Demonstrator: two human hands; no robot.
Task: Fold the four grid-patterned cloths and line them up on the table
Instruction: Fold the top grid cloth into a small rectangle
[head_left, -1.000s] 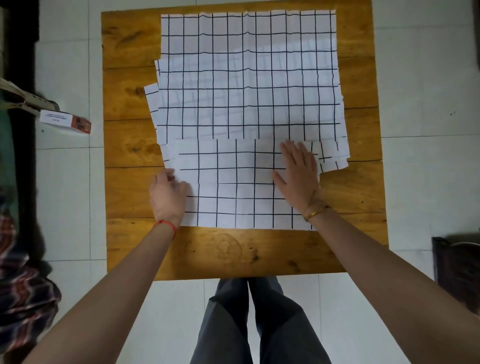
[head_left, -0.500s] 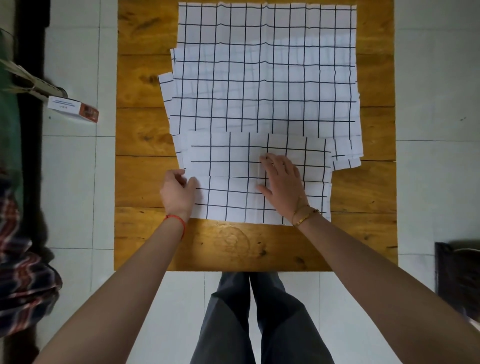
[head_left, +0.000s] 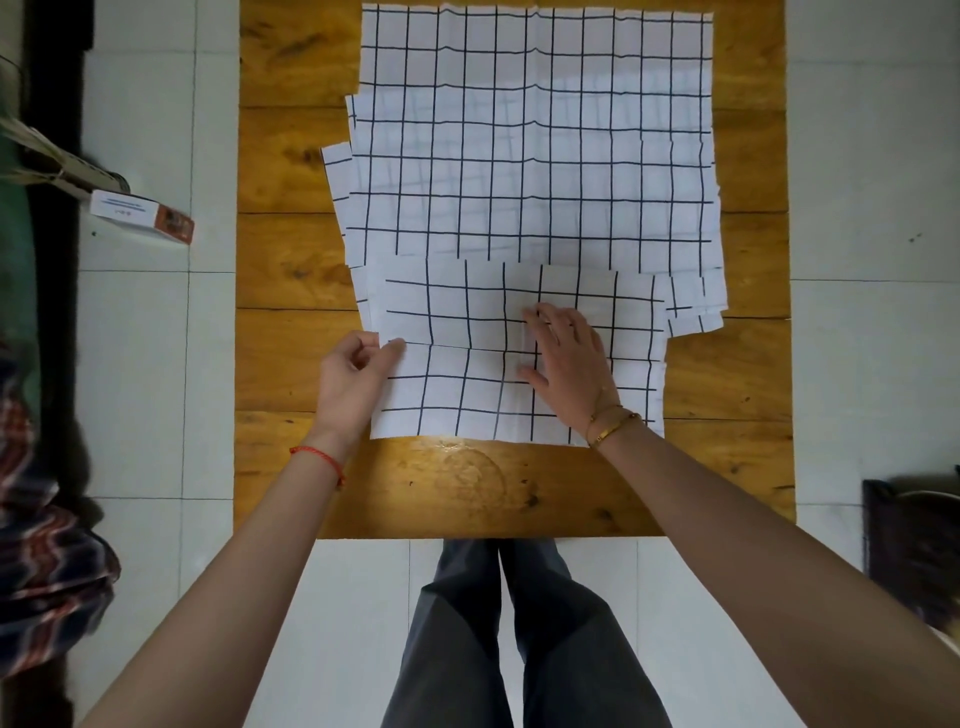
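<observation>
A white cloth with a black grid, folded into a wide strip (head_left: 457, 358), lies on the near half of the wooden table (head_left: 291, 260). My left hand (head_left: 353, 382) pinches its left edge at the fold line. My right hand (head_left: 566, 364) lies flat on the strip's middle with fingers spread. Behind it a stack of unfolded grid cloths (head_left: 530, 140) covers the far half of the table, their edges fanned out at the left and right.
Bare wood runs along the table's near edge (head_left: 467, 488) and down both sides. On the tiled floor at the left stand a small white and red box (head_left: 140, 215) and striped fabric (head_left: 47, 561). A dark object (head_left: 914, 545) sits at the right.
My right hand slid left across the folded strip, from its right part to its middle. My left hand stayed at the left edge and now pinches it.
</observation>
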